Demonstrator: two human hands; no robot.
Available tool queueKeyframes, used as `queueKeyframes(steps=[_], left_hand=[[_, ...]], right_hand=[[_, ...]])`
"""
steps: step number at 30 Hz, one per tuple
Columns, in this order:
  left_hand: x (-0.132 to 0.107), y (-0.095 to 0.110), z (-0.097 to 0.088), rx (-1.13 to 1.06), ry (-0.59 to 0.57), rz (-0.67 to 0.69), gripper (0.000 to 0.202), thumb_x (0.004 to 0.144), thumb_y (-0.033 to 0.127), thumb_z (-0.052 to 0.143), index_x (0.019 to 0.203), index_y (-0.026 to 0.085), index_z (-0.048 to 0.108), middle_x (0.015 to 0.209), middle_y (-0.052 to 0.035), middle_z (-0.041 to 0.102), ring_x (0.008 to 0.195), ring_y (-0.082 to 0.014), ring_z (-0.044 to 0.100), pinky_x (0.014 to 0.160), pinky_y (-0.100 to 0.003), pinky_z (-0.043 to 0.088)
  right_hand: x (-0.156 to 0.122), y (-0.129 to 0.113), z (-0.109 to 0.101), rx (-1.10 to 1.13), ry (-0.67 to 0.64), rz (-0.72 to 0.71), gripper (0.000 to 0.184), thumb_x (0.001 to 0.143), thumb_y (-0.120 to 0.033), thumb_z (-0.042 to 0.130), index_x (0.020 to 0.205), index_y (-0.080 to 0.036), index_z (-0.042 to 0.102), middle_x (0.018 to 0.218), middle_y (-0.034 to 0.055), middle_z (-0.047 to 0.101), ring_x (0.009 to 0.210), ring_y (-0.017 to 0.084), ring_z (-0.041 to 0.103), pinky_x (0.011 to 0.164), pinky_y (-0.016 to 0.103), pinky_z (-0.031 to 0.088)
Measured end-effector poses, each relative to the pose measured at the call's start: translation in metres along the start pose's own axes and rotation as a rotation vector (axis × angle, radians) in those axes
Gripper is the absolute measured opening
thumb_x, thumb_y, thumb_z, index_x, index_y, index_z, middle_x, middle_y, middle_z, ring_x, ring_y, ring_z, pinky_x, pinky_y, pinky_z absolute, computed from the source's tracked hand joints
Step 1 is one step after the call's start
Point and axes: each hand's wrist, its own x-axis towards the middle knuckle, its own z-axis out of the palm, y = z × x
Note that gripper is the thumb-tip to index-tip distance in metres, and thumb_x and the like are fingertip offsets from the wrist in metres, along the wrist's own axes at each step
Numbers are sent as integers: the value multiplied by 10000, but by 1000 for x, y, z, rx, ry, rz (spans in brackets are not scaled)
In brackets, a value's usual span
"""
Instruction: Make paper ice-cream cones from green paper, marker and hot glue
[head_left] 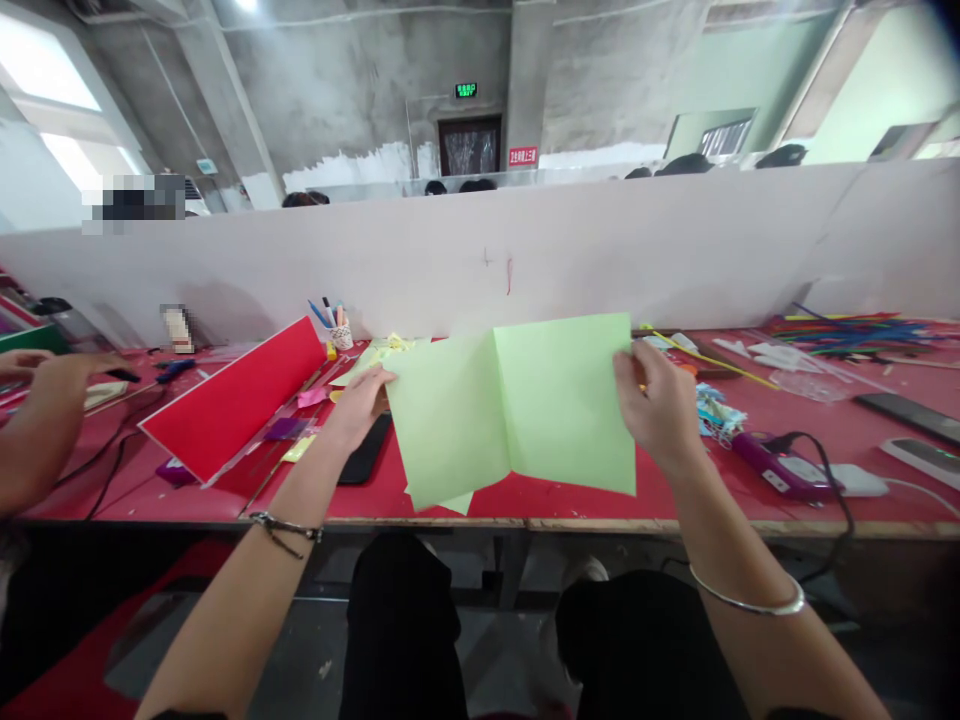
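I hold a light green sheet of paper [517,410] up above the red table [825,490], creased down its middle so it stands like an open book. My left hand [360,400] pinches its left edge near the top. My right hand [656,405] grips its right edge, fingers curled around the paper. A second pale green piece peeks out below the sheet's bottom left corner. A black phone [365,452] lies flat just under my left wrist.
A red folded card [236,405] stands left of the sheet, a cup of pens [337,325] behind it. A purple tool with black cord [780,470] lies right, coloured sticks [847,330] farther back. Another person's hand [52,370] works far left. A white partition [525,250] backs the table.
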Motion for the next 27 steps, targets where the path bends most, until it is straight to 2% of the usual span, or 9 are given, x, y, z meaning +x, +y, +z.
queueKeyframes(steps=[5,8,11,13,15,18,22,25,27], left_hand=[[4,13,-12,268,-133,88,183,599,269,561,736,148,571,734,-8,618,713,-150,573,686,-274,456],[4,8,-6,467,-42,193,286,635,300,564,885,162,545,924,-50,594,843,-187,565,751,-330,452],[-3,4,15,767,91,549,483,681,323,565,1118,178,421,1190,-121,445,1048,-236,481,871,-403,399],[-10,6,36,906,101,808,489,725,316,538,1163,165,381,1216,-141,417,1136,-249,406,958,-421,322],[-18,11,57,1011,42,947,439,789,308,461,1185,150,359,1216,-148,432,1172,-247,372,975,-408,303],[-26,17,84,1035,139,1047,401,841,284,374,1210,131,340,1183,-149,475,1123,-224,425,954,-381,314],[-25,21,101,1076,151,1014,317,848,228,346,1134,136,447,1109,-115,551,1034,-203,494,899,-348,332],[-19,22,101,1044,32,850,258,852,189,316,929,173,561,827,-38,635,790,-157,571,750,-287,377],[-18,22,100,999,2,774,253,860,237,325,846,182,571,654,-3,601,634,-134,547,639,-253,364]], right_hand=[[4,10,-9,-29,146,13,199,822,-231,396,629,-206,354,520,-42,336,462,100,341,491,246,240],[2,4,-11,11,150,-41,178,834,-236,387,661,-197,396,524,-51,326,454,85,327,484,234,240],[-2,-10,-12,56,118,-114,137,837,-231,395,725,-186,459,523,-60,331,442,68,313,475,217,243],[-3,-19,-13,80,110,-147,132,834,-226,407,735,-180,480,514,-64,333,434,60,304,467,208,243],[-3,-26,-13,112,124,-159,131,831,-223,414,733,-177,487,507,-68,321,432,55,294,458,200,242],[-4,-31,-13,192,167,-115,127,836,-226,409,745,-180,485,512,-69,308,427,51,277,435,191,235],[-8,-31,-11,266,178,-83,136,835,-223,411,719,-182,467,514,-69,319,428,48,281,422,185,230],[-12,-31,-8,284,147,-95,133,825,-218,425,702,-182,457,497,-73,308,423,49,277,421,187,230],[-13,-31,-4,297,156,-72,148,825,-220,420,684,-181,444,495,-73,302,425,52,273,426,194,228]])
